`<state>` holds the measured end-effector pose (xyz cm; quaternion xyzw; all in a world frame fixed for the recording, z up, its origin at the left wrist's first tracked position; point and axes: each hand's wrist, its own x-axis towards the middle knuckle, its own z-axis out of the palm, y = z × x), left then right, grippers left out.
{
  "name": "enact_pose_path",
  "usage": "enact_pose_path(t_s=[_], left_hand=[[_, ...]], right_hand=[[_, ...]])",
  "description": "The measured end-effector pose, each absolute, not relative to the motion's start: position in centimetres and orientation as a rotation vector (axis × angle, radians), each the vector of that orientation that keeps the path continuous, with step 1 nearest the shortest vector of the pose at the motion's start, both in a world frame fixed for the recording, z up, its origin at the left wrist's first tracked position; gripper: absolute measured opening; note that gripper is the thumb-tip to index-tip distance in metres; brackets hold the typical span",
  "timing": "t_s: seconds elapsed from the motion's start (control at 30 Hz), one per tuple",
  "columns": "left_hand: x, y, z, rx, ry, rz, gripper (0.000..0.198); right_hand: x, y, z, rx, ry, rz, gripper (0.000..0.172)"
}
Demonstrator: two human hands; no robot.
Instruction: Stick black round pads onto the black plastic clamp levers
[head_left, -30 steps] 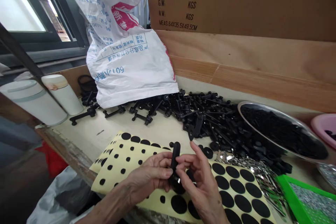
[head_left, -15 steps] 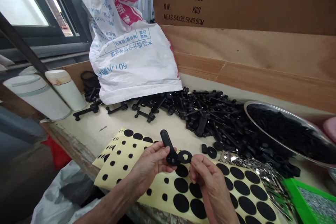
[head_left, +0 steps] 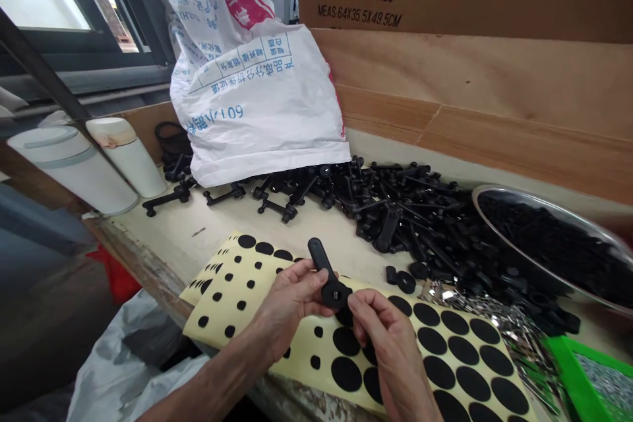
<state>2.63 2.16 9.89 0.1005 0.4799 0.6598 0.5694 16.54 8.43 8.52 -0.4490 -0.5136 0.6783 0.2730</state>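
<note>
Pinched between thumb and fingers of my left hand (head_left: 294,290) is a black crank handle (head_left: 320,256), its narrow arm tilted up and away and its round end toward me. A black ring-shaped sticker (head_left: 347,297) is in the fingertips of my right hand (head_left: 386,330). It lies against the handle's round end, where a small central hole shows. Whether it is fully flat there, I cannot tell. Below both hands lies a yellow sheet (head_left: 299,353) bearing black round stickers and small black dots; my right hand covers part of it.
Behind the sheet is a heap of black crank parts (head_left: 390,227), under a white woven sack (head_left: 277,125). At right are a metal bowl (head_left: 477,201) of black pieces, small metal parts (head_left: 524,336) and a green tray (head_left: 568,369). Two white bottles (head_left: 131,165) stand at left.
My right hand has moved left, bringing the ring-shaped sticker from beside the crank handle onto its round end. The view has tipped slightly down.
</note>
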Motion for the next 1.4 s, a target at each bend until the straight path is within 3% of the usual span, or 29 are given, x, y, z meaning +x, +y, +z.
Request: enact_pose_path(t_s=[1.4], left_hand=[[2.4,2.0,10.2,0.3,1.091,1.517,0.026]], right_hand=[[16.4,8.5,9.5,-1.222,-1.373,1.85,0.034]])
